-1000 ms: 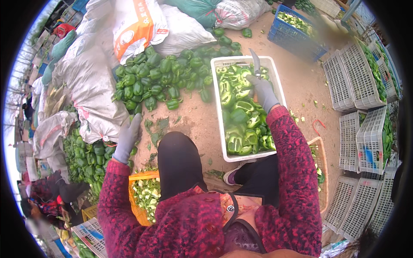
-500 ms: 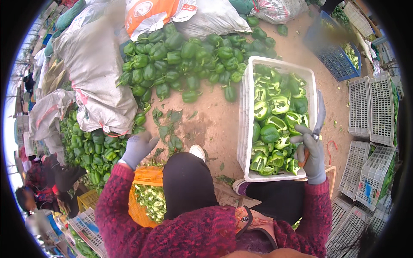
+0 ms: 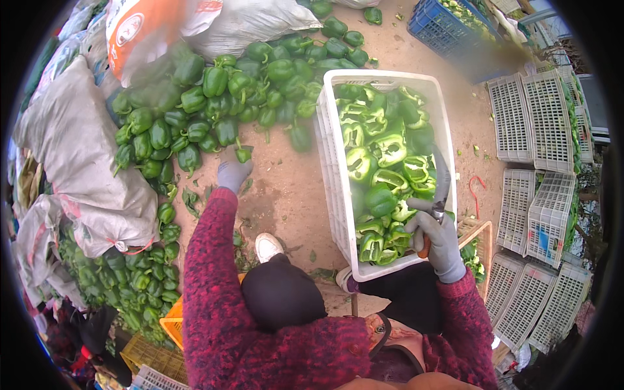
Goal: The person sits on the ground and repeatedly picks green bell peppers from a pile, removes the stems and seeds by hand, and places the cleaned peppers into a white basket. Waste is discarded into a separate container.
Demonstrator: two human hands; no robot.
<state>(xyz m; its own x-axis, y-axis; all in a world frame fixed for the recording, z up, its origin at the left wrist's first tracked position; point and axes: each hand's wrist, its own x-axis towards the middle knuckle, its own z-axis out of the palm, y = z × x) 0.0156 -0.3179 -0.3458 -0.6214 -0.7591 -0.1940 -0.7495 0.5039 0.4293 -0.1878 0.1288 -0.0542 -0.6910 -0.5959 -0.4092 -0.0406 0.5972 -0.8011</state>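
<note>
My gloved left hand (image 3: 234,171) reaches out to the edge of the heap of whole green bell peppers (image 3: 214,84). Its fingers close around one green bell pepper (image 3: 243,154), which shows partly past them. Over the right side of a white plastic crate (image 3: 338,221), my gloved right hand (image 3: 437,242) grips a knife (image 3: 442,185) by its orange-brown handle, the curved blade pointing up and away. Halved and cut green peppers (image 3: 389,151) fill the crate, their pale insides showing, with some whole-looking ones among them.
Large pale sacks (image 3: 91,149) lie at the left, beside a second pepper pile (image 3: 123,279). An orange crate (image 3: 171,322) sits by my left leg. White crates (image 3: 513,117) line the right side; a blue crate (image 3: 448,29) stands far right.
My left hand has moved forward from beside my left knee to the pepper heap and taken hold of a pepper. The right hand keeps the knife over the crate. The view has shifted.
</note>
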